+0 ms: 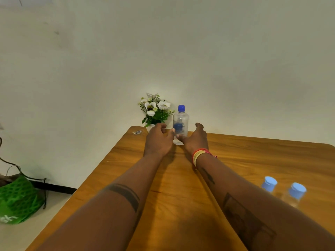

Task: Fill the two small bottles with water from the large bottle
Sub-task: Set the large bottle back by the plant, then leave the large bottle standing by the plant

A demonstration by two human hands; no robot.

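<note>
Upright, capped large bottle (180,122) stands between both open hands (178,139).

Your wooden table (253,156) holds a big bottle (180,124) between your hands (158,140), flowers (155,110) just past the left one, and two small bottles (269,183) off to your right.

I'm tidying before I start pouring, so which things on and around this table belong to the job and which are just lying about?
For the job: large bottle, capped; two small bottles, capped; left hand and right hand, reaching either side of the large bottle.

Lying about: flower pot, small wrapper, green bag on the floor.
</note>
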